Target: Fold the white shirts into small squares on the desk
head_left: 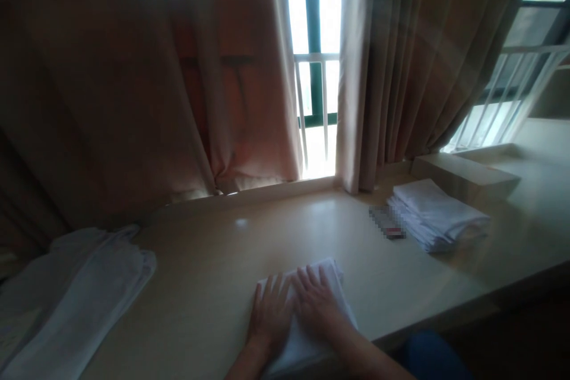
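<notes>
A folded white cloth (307, 338) lies at the front edge of the table, below the window gap. My left hand (271, 312) rests flat on its left side, fingers stretched out and pointing away from me. Beside it, my right hand (318, 303) presses flat on the cloth's upper middle, fingers spread a little. Both palms face down, and the hands nearly touch. The cloth's far right corner and right edge show past my right hand; part of it is hidden under the hands. Whether it is a garment or a towel I cannot tell.
On the right stands a stack of folded white cloths (439, 214) next to a small blurred-out item (387, 222). Behind it is a pale box-like ledge (467, 175). Loose white cloths (84, 297) lie in a pile on the left. Brown curtains (392, 59) hang along the table's back edge.
</notes>
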A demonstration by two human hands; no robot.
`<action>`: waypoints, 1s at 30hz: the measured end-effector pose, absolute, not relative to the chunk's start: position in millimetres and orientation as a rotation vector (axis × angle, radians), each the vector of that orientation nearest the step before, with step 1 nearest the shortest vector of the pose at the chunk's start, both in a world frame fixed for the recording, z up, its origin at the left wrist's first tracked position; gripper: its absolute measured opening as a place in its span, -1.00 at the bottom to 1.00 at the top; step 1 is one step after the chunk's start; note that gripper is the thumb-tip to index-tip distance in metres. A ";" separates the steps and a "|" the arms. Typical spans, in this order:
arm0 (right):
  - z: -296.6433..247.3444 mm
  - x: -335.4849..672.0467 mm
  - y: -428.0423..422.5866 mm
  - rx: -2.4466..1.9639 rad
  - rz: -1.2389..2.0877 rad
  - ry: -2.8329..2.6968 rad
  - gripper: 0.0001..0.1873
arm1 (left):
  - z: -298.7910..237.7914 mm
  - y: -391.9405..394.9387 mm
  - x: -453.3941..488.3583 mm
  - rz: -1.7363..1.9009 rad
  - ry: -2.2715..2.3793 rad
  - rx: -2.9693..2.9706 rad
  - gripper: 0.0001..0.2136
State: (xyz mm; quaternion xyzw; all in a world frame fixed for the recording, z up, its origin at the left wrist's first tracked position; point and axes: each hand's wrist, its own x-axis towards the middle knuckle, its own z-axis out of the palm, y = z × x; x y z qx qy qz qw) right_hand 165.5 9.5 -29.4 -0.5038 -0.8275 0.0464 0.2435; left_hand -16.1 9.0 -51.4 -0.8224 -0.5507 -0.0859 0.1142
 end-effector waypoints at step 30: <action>-25.5 164.8 -43.2 -1.386 0.192 -2.247 -0.35 | -67.1 -46.2 -34.2 -0.510 -1.386 -2.394 -0.47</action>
